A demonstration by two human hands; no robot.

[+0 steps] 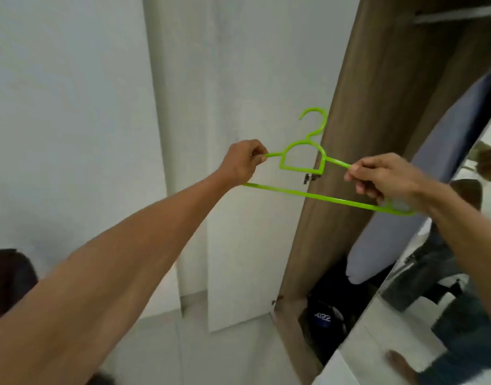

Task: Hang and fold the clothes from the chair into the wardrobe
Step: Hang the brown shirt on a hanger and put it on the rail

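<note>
Both hands hold a green plastic hanger point(322, 198) in front of the open wardrobe point(349, 134), level with its wood-grain side panel. The left hand point(243, 161) pinches the left shoulder bar and the right hand point(386, 176) grips the right end. No garment is on the hanger. The wardrobe's white door point(252, 107) stands open to the left against a white wall point(58, 107). Inside lean a blue-grey ironing board point(391, 232) and, at the bottom, a dark bag point(324, 318). A mirror panel point(377, 329) adjoins on the right. The floor point(161, 343) is pale grey.

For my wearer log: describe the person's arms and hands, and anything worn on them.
Left hand and right hand are bare, ungloved. The left forearm and right forearm are bare too, as far as the frame shows: no sleeves, watch or bracelet. Rings: too blurred to tell.
</note>
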